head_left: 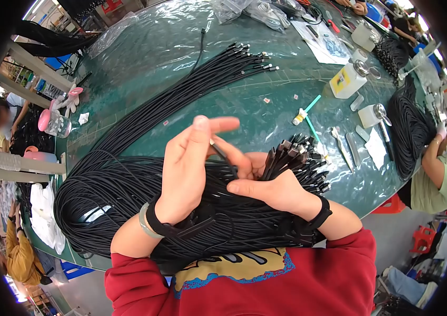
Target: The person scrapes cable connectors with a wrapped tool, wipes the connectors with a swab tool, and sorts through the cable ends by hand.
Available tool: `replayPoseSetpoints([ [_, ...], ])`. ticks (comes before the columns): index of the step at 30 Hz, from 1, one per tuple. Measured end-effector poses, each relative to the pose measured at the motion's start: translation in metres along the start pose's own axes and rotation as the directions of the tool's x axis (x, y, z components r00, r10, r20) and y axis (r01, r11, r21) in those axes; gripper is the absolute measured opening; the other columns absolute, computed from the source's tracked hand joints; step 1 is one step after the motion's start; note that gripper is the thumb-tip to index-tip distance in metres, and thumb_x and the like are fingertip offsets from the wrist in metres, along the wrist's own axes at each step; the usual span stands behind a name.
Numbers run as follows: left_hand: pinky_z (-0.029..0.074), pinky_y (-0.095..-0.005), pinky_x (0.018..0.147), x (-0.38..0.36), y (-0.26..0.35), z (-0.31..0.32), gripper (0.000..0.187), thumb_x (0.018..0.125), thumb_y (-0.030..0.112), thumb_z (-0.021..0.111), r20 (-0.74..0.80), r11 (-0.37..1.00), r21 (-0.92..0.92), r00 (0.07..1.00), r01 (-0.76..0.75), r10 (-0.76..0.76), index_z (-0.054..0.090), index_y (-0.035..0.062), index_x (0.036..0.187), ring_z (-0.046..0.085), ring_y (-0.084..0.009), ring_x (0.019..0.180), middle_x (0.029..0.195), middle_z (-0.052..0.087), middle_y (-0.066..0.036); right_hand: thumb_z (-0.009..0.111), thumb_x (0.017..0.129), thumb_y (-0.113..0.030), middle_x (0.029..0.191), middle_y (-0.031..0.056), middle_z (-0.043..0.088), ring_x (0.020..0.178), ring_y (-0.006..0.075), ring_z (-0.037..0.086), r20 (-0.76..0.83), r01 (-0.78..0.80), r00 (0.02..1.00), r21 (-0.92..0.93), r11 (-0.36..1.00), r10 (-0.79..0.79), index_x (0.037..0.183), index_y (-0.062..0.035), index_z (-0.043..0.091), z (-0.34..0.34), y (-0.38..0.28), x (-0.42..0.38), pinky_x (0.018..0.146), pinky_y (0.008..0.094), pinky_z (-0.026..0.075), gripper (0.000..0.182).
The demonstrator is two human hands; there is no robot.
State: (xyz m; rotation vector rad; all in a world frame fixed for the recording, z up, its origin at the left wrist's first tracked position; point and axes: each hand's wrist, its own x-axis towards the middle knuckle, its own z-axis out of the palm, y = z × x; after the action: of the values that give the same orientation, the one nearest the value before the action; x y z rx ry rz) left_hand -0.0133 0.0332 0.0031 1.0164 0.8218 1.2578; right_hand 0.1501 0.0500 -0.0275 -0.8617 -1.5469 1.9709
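Note:
My left hand point(186, 163) is raised over the bundle, its thumb up and index finger stretched out, slightly blurred. Its lower fingers curl around a thin black cable point(223, 156), which slants down toward my right hand. My right hand point(278, 192) is closed around a bunch of black cables near their plugs point(292, 152). Beneath both hands lies a thick coiled bundle of black cables point(128, 179), looping at the left. Another sheaf of plug ends point(249, 58) stretches away to the upper right.
White bottles with metal caps point(348, 79) stand at the right, near tweezers point(342, 147) and a teal stick point(313, 102). Another coil of black cables point(410, 131) lies by a co-worker in green point(434, 184). A pink-lidded jar point(57, 124) sits left.

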Motion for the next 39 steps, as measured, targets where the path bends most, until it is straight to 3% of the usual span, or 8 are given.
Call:
replayPoseSetpoints([
  [3,0.043,-0.0270,0.072,0.005,0.004,0.015,0.026,0.081,0.016,0.057,-0.223,0.985,-0.139,0.966,0.103,-0.133,0.053,-0.0046,0.098,0.055,-0.0135,0.080,0.083,0.059,-0.007,0.066,0.073,-0.010,0.068,-0.0054,0.049,0.060,0.0013,0.040,-0.048,0.057,0.997,0.082,0.995,-0.053,0.071,-0.0054,0.050,-0.001,-0.001,0.004,0.050,0.0194,0.032,0.017],
  [7,0.042,-0.0280,0.077,0.004,-0.022,0.004,0.028,0.081,0.019,0.056,0.137,0.920,0.389,0.986,0.040,-0.100,0.056,-0.0038,0.099,0.051,-0.0150,0.098,0.096,0.058,-0.012,0.066,0.073,-0.010,0.069,-0.0036,0.048,0.061,0.0026,0.041,-0.137,0.334,0.935,0.022,0.942,-0.328,0.068,-0.0050,0.049,-0.008,-0.001,0.007,0.051,0.0207,0.033,0.018],
  [10,0.042,-0.0271,0.078,0.004,-0.010,0.010,0.025,0.082,0.017,0.053,0.616,0.694,0.657,0.739,-0.292,-0.272,0.057,-0.0042,0.095,0.055,-0.0124,0.087,0.089,0.060,-0.008,0.065,0.072,-0.008,0.068,-0.0017,0.046,0.061,0.0038,0.041,-0.020,0.623,0.760,-0.261,0.737,-0.650,0.071,-0.0038,0.051,-0.017,-0.005,0.003,0.054,0.0197,0.034,0.015],
  [14,0.044,-0.0245,0.068,0.001,0.002,0.020,0.023,0.081,0.015,0.054,0.294,0.572,0.634,0.522,0.520,-0.800,0.057,-0.0038,0.094,0.055,-0.0094,0.069,0.079,0.060,-0.006,0.061,0.075,-0.010,0.076,0.0041,0.051,0.071,0.0139,0.051,-0.080,0.625,0.766,-0.143,0.768,-0.638,0.075,-0.0032,0.053,-0.020,-0.026,-0.010,0.061,0.0234,0.040,0.011],
  [21,0.037,-0.0203,0.043,-0.022,-0.021,0.026,0.026,0.086,0.021,0.048,0.339,0.880,0.462,0.894,0.113,-0.292,0.055,-0.0036,0.090,0.045,-0.0078,0.045,0.055,0.051,-0.003,0.058,0.078,-0.017,0.085,0.0082,0.054,0.075,0.0214,0.053,0.077,0.774,0.548,-0.424,0.470,-0.833,0.090,-0.0017,0.053,-0.008,-0.021,-0.018,0.067,0.0298,0.043,0.020],
  [25,0.034,-0.0202,0.041,-0.022,-0.009,0.030,0.027,0.086,0.022,0.047,0.465,0.851,0.146,0.725,0.504,-0.509,0.053,-0.0044,0.088,0.042,-0.0082,0.040,0.048,0.046,-0.003,0.053,0.078,-0.030,0.083,0.0123,0.057,0.078,0.0279,0.053,0.035,0.748,0.541,-0.477,0.461,-0.840,0.090,-0.0011,0.055,-0.018,-0.023,-0.031,0.070,0.0346,0.043,0.031],
  [33,0.025,-0.0192,0.036,-0.020,-0.012,0.047,0.026,0.087,0.020,0.045,0.338,0.790,-0.065,0.758,0.610,-0.557,0.054,-0.0049,0.088,0.035,-0.0062,0.037,0.047,0.046,-0.003,0.060,0.074,-0.018,0.074,0.0099,0.061,0.068,0.0192,0.059,-0.449,-0.127,0.810,-0.762,0.635,-0.377,0.086,0.0013,0.058,-0.128,-0.031,-0.099,0.062,0.0278,0.045,0.023],
  [39,0.022,-0.0182,0.037,-0.018,-0.027,0.053,0.025,0.086,0.017,0.047,0.181,0.911,0.085,0.893,0.404,-0.412,0.054,-0.0051,0.095,0.032,-0.0037,0.038,0.048,0.047,-0.002,0.059,0.071,-0.019,0.068,0.0137,0.059,0.064,0.0241,0.058,-0.518,-0.321,0.830,-0.748,0.581,-0.208,0.076,0.0014,0.059,-0.146,0.006,-0.096,0.059,0.0309,0.045,0.021],
])
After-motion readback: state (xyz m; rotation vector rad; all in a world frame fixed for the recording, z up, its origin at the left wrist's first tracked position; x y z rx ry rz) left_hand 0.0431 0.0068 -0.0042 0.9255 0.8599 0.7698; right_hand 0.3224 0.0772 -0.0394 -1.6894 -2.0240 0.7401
